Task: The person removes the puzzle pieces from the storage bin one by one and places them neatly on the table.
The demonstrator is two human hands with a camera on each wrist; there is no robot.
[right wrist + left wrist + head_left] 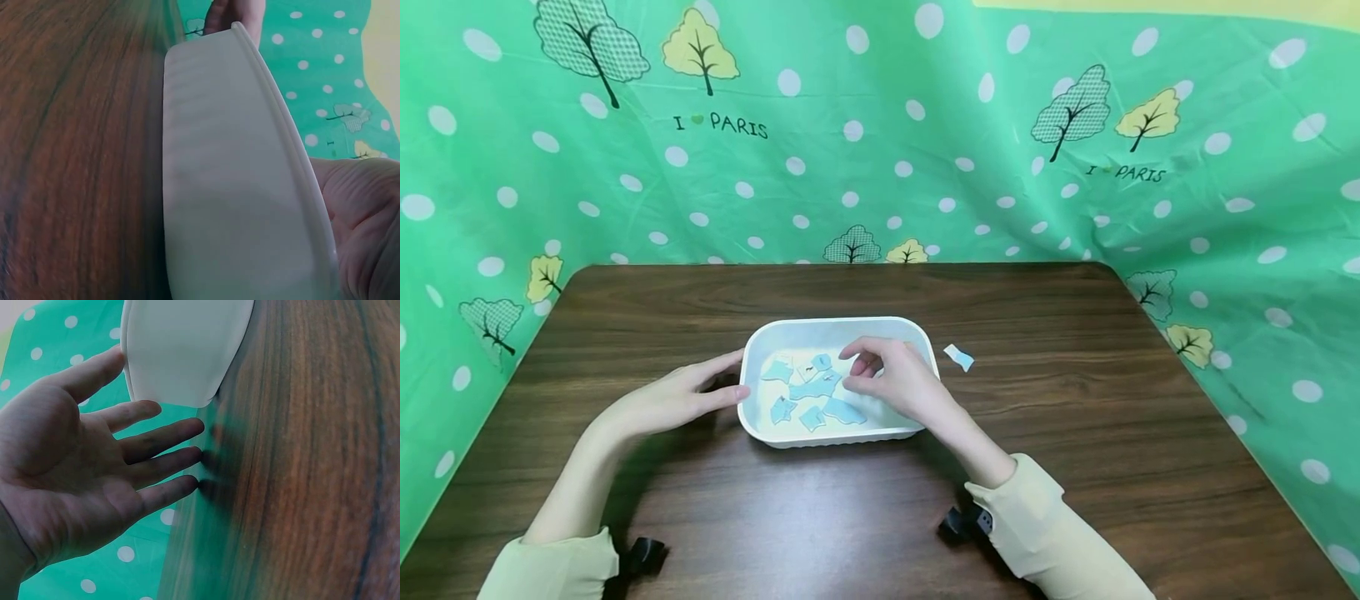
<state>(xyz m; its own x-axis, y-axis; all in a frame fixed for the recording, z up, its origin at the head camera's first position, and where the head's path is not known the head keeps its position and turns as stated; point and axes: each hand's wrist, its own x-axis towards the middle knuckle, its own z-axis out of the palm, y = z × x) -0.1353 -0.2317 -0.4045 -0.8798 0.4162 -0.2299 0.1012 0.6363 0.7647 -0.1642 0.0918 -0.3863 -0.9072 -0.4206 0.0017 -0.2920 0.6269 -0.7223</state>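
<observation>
A white rectangular plastic tray (pixel 838 332) stands on the table with several small, irregular light-blue and white pieces (pixel 814 386) lying flat in it; they look like paper scraps. My left hand (pixel 681 400) is at the tray's left end, its thumb at the rim; the left wrist view shows that hand (pixel 94 444) with fingers spread and the palm bare. Over the tray's right half, my right hand (pixel 902 379) hovers with bent fingers, thumb and forefinger apart, and nothing visible between them. In the right wrist view, the tray wall (pixel 231 169) hides the right fingers.
One more blue-and-white piece (pixel 958 357) lies on the dark wooden table (pixel 1075 417), just right of the tray. Behind the table hangs a green dotted cloth (pixel 850 167) printed with trees. Black straps with small devices (pixel 646 557) are at both wrists.
</observation>
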